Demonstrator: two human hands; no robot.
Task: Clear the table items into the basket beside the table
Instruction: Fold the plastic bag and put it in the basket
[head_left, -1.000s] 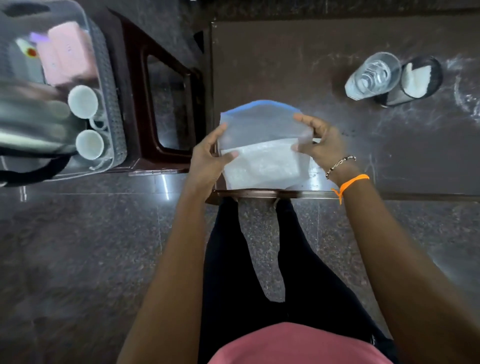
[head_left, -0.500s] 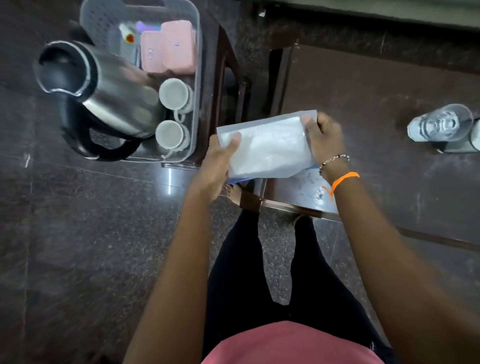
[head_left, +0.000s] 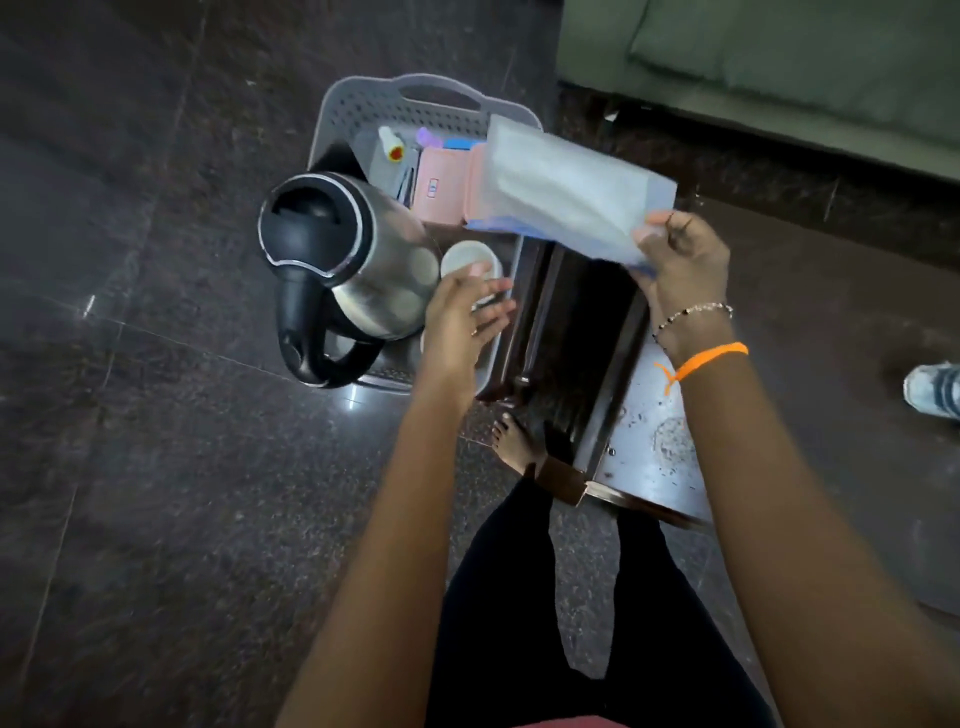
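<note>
My right hand (head_left: 680, 260) grips one end of a clear plastic zip bag (head_left: 566, 195) with a blue edge; the bag's far end hangs over the grey perforated basket (head_left: 363, 104). My left hand (head_left: 460, 317) is off the bag, fingers spread, hovering over the basket's near side above a white cup (head_left: 462, 257). Inside the basket lie a steel kettle (head_left: 348, 265) with black lid and handle, a pink box (head_left: 441, 189) and a small white bottle (head_left: 390, 145).
The basket rests on a dark wooden stool (head_left: 566, 322) left of the dark table (head_left: 810, 332). A glass (head_left: 935, 387) lies at the table's right edge of view. A green sofa (head_left: 779, 57) stands behind. My bare foot (head_left: 514, 441) is on the polished stone floor.
The bag has been lifted off the table and carried left over the basket. My left hand has let go of it; only my right hand holds it now.
</note>
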